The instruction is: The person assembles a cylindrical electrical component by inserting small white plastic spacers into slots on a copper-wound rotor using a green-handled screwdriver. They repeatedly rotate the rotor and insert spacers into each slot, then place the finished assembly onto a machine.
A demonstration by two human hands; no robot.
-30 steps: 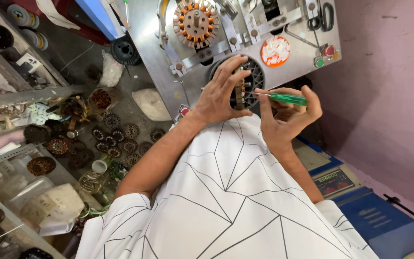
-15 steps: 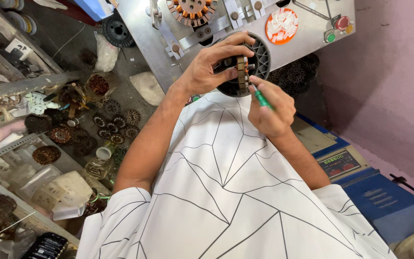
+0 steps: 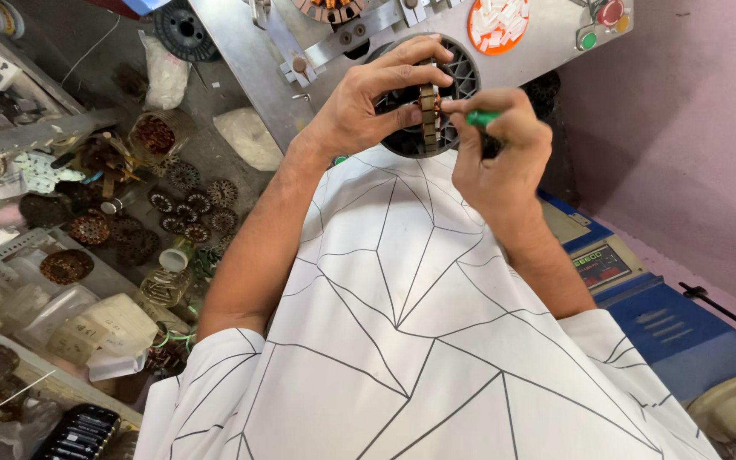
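Over a grey metal machine panel (image 3: 257, 60), the left hand (image 3: 359, 106) grips a small round motor core (image 3: 427, 106) edge-on in front of a dark slotted disc (image 3: 462, 81), while the right hand (image 3: 500, 158) is clenched round a green-handled tool (image 3: 480, 118) whose tip meets the core. This looks like the step of working the core's slots, and the next move calls for a steady hold and a fine tip. On the floor at left a clear jar (image 3: 163, 285) holds what seem wire coils, beside plastic bags (image 3: 104, 332) of unclear contents.

Pink wall (image 3: 709, 153), cluttered shelves (image 3: 19, 145)

Left hand (image 3: 368, 102) holds a stator (image 3: 427, 106); right hand (image 3: 500, 158) grips, seemingly, a green tool (image 3: 480, 118).
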